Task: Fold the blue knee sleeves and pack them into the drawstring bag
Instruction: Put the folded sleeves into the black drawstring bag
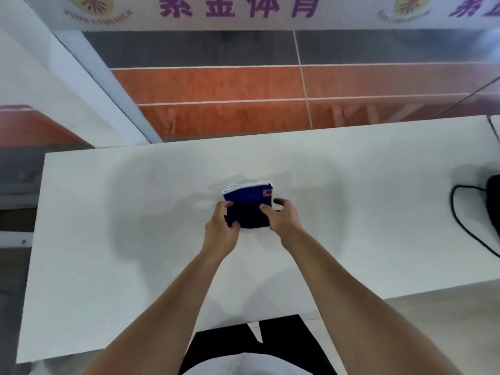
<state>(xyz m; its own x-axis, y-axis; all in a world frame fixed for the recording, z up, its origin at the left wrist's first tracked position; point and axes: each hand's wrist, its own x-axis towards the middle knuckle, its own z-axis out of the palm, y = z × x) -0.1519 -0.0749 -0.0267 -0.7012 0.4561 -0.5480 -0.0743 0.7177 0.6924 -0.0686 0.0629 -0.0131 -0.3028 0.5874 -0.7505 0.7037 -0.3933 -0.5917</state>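
Bare forearms, two, reaching from the bottom edge over a white table; dark trousers visible below the near edge.

Left hand: partly curled, fingers and thumb closed on the left edge of the blue knee sleeves.

Blue knee sleeves: folded into a compact stack, lying on the table near its centre, held between both hands. White trim along the far edge; small red mark at the far right corner.

Right hand: partly curled, thumb pressed on top of the stack, fingers wrapped round its right side.

Drawstring bag: black, at the table's far right edge, partly cut off, well apart from the sleeves; black cord looping beside it.
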